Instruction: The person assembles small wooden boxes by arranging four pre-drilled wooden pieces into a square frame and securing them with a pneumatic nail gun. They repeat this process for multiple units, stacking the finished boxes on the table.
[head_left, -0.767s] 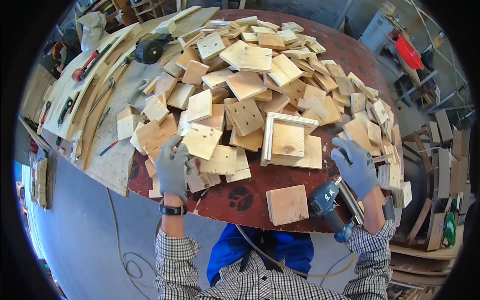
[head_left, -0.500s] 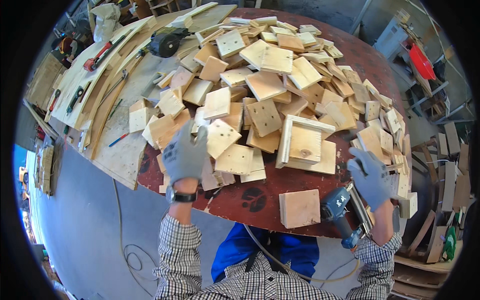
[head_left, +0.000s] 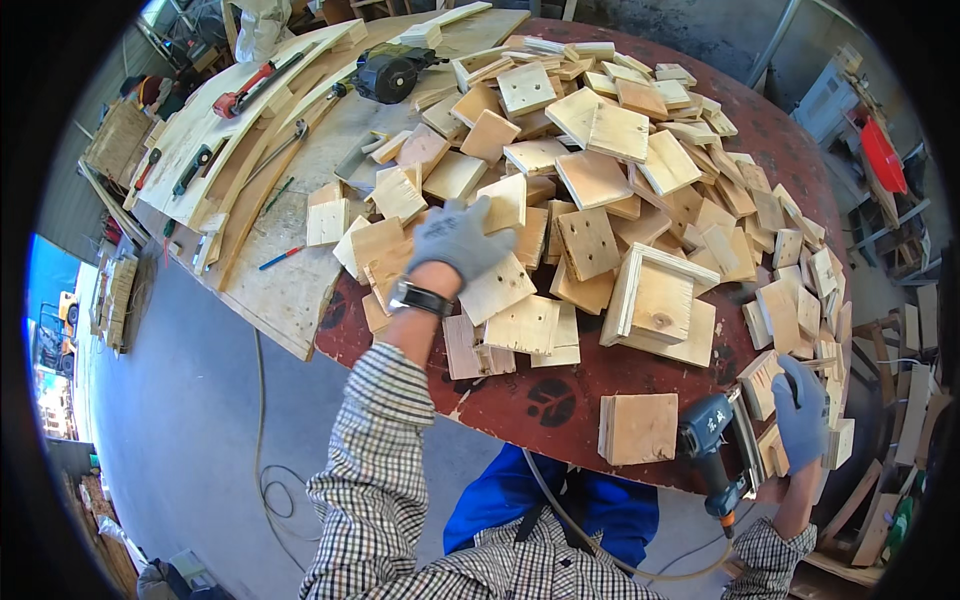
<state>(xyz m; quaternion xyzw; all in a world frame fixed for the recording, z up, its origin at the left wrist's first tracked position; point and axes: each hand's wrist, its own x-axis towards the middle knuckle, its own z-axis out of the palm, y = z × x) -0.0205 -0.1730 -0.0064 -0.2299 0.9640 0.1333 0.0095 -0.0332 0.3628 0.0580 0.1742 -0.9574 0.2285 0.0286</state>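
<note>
I am reaching my grey-gloved left hand, fingers spread, onto the pale square plywood offcuts heaped at twelve o'clock; they are looking light, stiff, splintery, best pinched by opposite edges; my right hand is resting half-curled beside the blue power drill.

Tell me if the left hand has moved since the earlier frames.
Yes. The left hand has reached farther up the pile of wooden squares, away from the near edge of the dark red table where it rested before.
</note>
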